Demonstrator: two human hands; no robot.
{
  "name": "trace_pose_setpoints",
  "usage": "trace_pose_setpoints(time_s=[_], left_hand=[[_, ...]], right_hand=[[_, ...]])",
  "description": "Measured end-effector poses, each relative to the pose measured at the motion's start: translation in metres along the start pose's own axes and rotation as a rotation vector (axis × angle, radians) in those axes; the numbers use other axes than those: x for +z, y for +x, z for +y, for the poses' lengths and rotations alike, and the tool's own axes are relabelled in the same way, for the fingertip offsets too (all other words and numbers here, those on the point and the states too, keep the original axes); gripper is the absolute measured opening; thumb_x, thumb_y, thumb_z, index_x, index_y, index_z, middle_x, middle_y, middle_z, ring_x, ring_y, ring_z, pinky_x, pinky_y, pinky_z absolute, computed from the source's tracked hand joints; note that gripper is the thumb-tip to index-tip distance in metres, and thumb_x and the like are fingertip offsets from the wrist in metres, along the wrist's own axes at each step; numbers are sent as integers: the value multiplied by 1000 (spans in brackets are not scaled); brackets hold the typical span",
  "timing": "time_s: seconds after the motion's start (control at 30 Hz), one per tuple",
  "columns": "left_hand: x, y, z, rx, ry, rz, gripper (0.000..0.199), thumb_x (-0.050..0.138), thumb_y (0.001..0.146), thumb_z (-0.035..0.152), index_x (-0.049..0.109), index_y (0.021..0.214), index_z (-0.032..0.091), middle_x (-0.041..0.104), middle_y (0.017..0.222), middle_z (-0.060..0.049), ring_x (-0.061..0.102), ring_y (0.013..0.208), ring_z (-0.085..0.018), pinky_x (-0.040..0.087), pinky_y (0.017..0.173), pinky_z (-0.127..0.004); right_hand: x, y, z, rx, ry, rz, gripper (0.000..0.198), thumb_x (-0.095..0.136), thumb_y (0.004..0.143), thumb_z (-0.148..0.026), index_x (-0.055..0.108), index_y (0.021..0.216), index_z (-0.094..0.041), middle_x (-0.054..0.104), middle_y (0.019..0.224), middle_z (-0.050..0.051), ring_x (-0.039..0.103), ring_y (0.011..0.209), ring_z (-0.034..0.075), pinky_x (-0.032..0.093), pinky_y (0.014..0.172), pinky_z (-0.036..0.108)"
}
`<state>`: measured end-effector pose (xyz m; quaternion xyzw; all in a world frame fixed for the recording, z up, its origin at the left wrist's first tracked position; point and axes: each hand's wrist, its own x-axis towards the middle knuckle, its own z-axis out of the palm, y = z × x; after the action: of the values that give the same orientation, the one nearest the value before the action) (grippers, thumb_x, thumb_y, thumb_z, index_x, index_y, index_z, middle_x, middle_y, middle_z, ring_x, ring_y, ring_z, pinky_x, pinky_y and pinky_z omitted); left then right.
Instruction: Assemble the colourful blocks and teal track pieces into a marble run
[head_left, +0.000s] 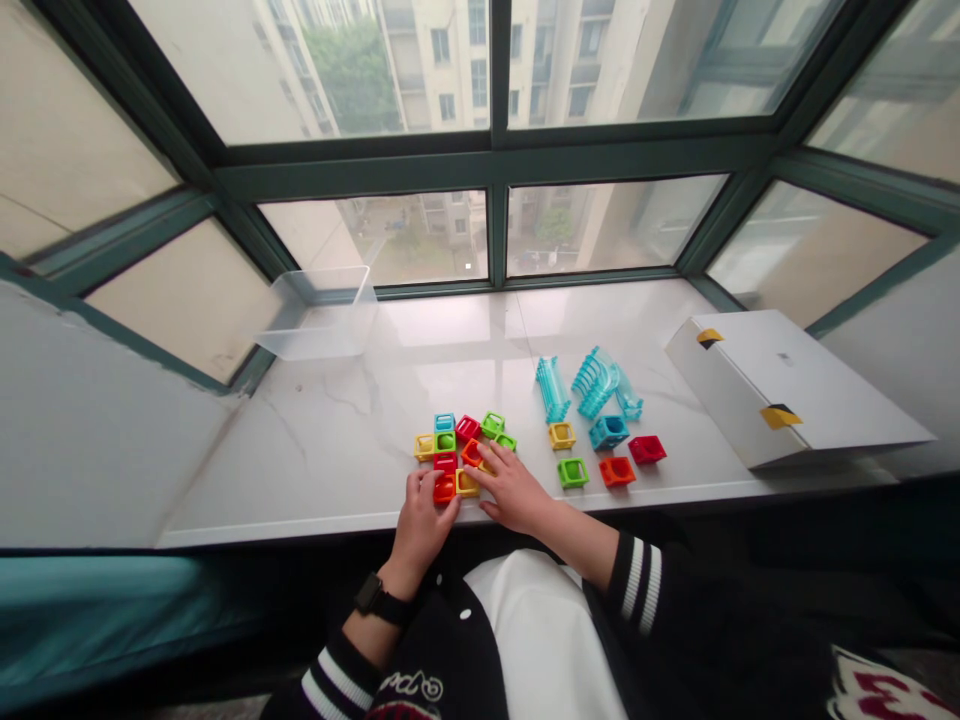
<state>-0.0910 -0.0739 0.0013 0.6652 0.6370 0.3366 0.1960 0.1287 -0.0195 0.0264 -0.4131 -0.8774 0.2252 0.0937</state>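
My left hand (421,520) is closed around an orange block (444,488) near the front edge of the sill, thumb on one side and fingers on the other. Over the right part of the same cluster lies my right hand (517,490), its fingers spread and touching the blocks. A yellow block (467,482) sits beside the orange one, at my right fingertips. Behind are a red block (445,462), a green block (445,442), a light-blue block (444,422) and another yellow block (424,446). My right fingers partly cover some blocks.
Right of the cluster stand several loose blocks, among them a yellow one (561,435), a green one (573,473) and a blue one (608,432). Translucent blue track pieces (553,388) lie behind them. A clear plastic bin (322,330) stands back left, a white box (795,390) at right.
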Motion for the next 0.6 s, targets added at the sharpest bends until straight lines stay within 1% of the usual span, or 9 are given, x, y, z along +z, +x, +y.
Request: trace_pose_setpoints(time_s=[0.1,0.2,0.43,0.5,0.6], left_hand=[[-1,0,0,12,9,4,38,67,92,30,58,128,23,53,126,-11,64,116,-29,60,99,-48],[-3,0,0,25,12,2,39,67,91,30,58,128,23,55,127,-11,64,119,-29,59,100,-48],[-15,3,-3,49,-27,-56,41,64,91,27,59,131,23,60,133,-12,61,127,-29,51,112,-52],[-19,4,-5,27,-60,-75,40,63,91,27,60,131,23,64,131,-11,63,126,-29,51,112,-51],[-25,5,-11,-67,-114,-91,41,65,89,29,62,129,23,69,126,-10,67,119,-29,53,107,-50]], right_hand=[[2,0,1,-1,0,4,78,81,84,-29,52,157,-27,28,174,16,21,161,42,23,128,62],[4,-1,3,-6,3,10,78,81,84,-28,52,156,-26,28,174,17,21,161,41,23,128,61],[3,0,4,-5,1,3,78,80,84,-28,52,157,-27,27,174,15,20,161,40,23,129,61],[3,0,3,2,0,0,77,80,85,-28,52,157,-28,28,174,14,21,161,40,23,129,61],[3,1,4,4,-1,1,77,79,85,-28,52,157,-29,29,174,12,22,161,40,23,129,61]])
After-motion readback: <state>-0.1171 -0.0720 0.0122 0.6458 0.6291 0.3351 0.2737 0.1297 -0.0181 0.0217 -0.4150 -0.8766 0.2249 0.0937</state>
